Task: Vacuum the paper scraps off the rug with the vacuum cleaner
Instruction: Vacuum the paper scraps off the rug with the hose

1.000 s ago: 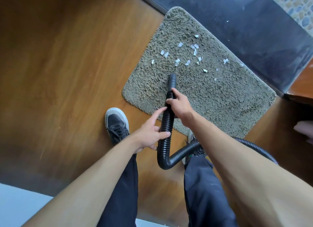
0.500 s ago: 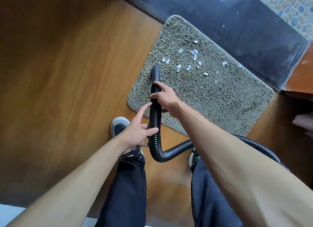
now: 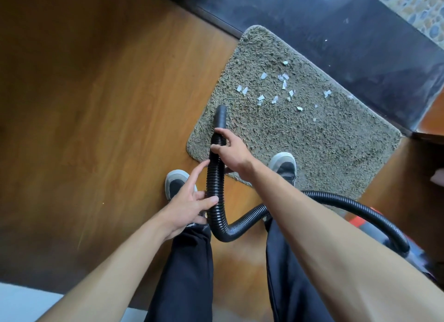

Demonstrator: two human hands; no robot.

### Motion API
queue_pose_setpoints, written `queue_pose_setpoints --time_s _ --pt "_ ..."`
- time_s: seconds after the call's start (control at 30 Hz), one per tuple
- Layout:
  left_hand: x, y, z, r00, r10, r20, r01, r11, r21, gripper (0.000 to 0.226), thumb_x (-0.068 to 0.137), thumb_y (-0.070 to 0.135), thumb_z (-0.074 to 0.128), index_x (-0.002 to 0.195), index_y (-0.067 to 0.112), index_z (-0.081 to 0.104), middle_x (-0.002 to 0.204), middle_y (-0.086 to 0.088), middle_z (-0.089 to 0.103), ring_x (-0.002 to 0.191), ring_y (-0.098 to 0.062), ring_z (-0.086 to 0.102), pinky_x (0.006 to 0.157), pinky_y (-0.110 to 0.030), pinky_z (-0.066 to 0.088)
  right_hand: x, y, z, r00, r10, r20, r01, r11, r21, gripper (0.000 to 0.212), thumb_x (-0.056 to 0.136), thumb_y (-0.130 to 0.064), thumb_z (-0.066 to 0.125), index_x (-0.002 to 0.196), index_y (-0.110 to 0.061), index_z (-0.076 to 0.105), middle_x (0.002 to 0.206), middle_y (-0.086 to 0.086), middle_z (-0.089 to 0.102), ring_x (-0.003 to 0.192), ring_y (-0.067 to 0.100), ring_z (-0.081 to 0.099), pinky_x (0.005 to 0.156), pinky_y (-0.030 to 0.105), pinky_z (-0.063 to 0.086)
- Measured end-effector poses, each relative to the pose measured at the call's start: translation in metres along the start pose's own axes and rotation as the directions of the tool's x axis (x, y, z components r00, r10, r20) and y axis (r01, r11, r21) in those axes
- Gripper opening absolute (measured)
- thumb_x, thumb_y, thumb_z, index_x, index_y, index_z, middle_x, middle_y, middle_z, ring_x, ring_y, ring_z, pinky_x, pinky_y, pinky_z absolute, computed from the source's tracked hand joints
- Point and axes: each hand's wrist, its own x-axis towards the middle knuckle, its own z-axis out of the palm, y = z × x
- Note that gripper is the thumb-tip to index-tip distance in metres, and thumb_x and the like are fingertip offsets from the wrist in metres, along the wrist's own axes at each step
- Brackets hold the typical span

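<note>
Two grips, left hand and right hand, clasp the hose (nozzle over rug).

Soft, even light lies on the rug; shadows under my forearms are weak. The wooden floor darkens and smears toward the left edge. The glossy black strip carries pale glare. The wide lens swells my forearms.

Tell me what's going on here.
A person stands at the edge of a shaggy rug, holding a black vacuum hose in both hands. The right hand grips it just behind the nozzle; the left hand holds it lower down. The nozzle is over the rug's left part, short of the white paper scraps scattered farther along. One shoe is on the rug.
</note>
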Motion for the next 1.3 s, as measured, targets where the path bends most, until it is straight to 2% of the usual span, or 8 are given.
queue_pose_setpoints --time_s 0.23,0.37,0.47,0.6,0.7,0.83,1.07,1.3 --pt "0.008 0.003 0.021 0.998 0.034 -0.051 -0.034 0.999 -0.004 0.077 0.097 0.008 0.061 0.134 0.069 0.032 0.119 -0.024 0.067 0.112 -0.043 0.064 0.093 -0.064 0.048 0.002 -0.005 -0.02 0.999 -0.044 0.01 0.044 0.999 -0.007 0.058 0.092 -0.01 0.056 0.143 -0.031 0.04 0.121 0.012 0.06 0.097 0.029 0.066 0.071 0.052 0.06" --pt "0.02 0.018 0.029 0.999 0.033 -0.019 -0.032 0.999 0.044 0.078 0.097 0.007 0.06 0.139 0.064 0.029 0.112 -0.018 0.07 0.097 -0.028 0.069 0.069 -0.041 0.058 0.002 -0.007 -0.04 0.999 -0.035 -0.01 0.035 0.997 0.067 0.055 0.095 -0.008 0.053 0.145 -0.027 0.04 0.117 0.008 0.06 0.086 0.02 0.064 0.052 0.03 0.054" --pt "0.027 0.027 0.039 1.0 0.017 0.02 -0.019 0.994 0.108 0.078 0.096 0.007 0.061 0.138 0.064 0.03 0.109 -0.014 0.071 0.089 -0.021 0.069 0.058 -0.032 0.055 0.0 -0.002 -0.057 0.998 -0.021 -0.055 0.026 0.994 0.105 0.056 0.095 -0.007 0.052 0.146 -0.026 0.039 0.117 0.007 0.062 0.087 0.02 0.066 0.051 0.028 0.054" --pt "0.03 0.033 0.046 0.998 -0.006 0.064 -0.005 0.985 0.173 0.079 0.095 0.009 0.063 0.137 0.066 0.028 0.106 -0.006 0.073 0.089 -0.018 0.07 0.061 -0.036 0.054 -0.004 0.005 -0.073 0.999 0.026 -0.041 -0.019 0.986 0.163 0.057 0.096 -0.008 0.053 0.147 -0.027 0.038 0.108 0.0 0.063 0.088 0.019 0.067 0.064 0.04 0.061" --pt "0.028 0.033 0.045 0.999 0.003 0.044 -0.011 0.985 0.175 0.079 0.095 0.008 0.064 0.137 0.065 0.029 0.108 -0.006 0.074 0.089 -0.018 0.071 0.066 -0.04 0.056 -0.005 0.003 -0.071 1.0 0.016 -0.013 -0.013 0.986 0.164 0.057 0.096 -0.008 0.053 0.147 -0.027 0.038 0.118 0.005 0.061 0.093 0.022 0.068 0.069 0.043 0.061" --pt "0.026 0.033 0.038 1.0 0.024 -0.014 -0.022 0.987 0.16 0.078 0.096 0.009 0.063 0.136 0.066 0.029 0.112 -0.006 0.073 0.091 -0.018 0.071 0.069 -0.042 0.056 -0.001 -0.011 -0.06 0.999 -0.021 0.032 0.016 0.989 0.145 0.059 0.096 -0.006 0.052 0.148 -0.028 0.036 0.118 0.007 0.059 0.092 0.022 0.066 0.065 0.036 0.06" --pt "0.037 0.055 0.027 0.999 0.041 -0.017 -0.037 0.978 0.204 0.078 0.097 0.008 0.061 0.139 0.064 0.028 0.112 -0.004 0.075 0.1 -0.023 0.072 0.09 -0.061 0.053 0.015 -0.031 -0.062 0.999 -0.041 0.031 0.036 0.989 0.145 0.061 0.096 -0.006 0.052 0.15 -0.027 0.032 0.12 0.006 0.06 0.103 0.028 0.067 0.082 0.05 0.058" --pt "0.049 0.072 0.044 1.0 0.013 0.023 -0.019 0.963 0.27 0.079 0.096 0.01 0.063 0.14 0.064 0.026 0.113 0.003 0.075 0.104 -0.02 0.071 0.09 -0.061 0.053 0.015 -0.027 -0.088 0.999 -0.009 -0.042 0.017 0.977 0.211 0.06 0.097 -0.006 0.052 0.15 -0.029 0.035 0.108 -0.003 0.061 0.089 0.017 0.067 0.068 0.038 0.061"
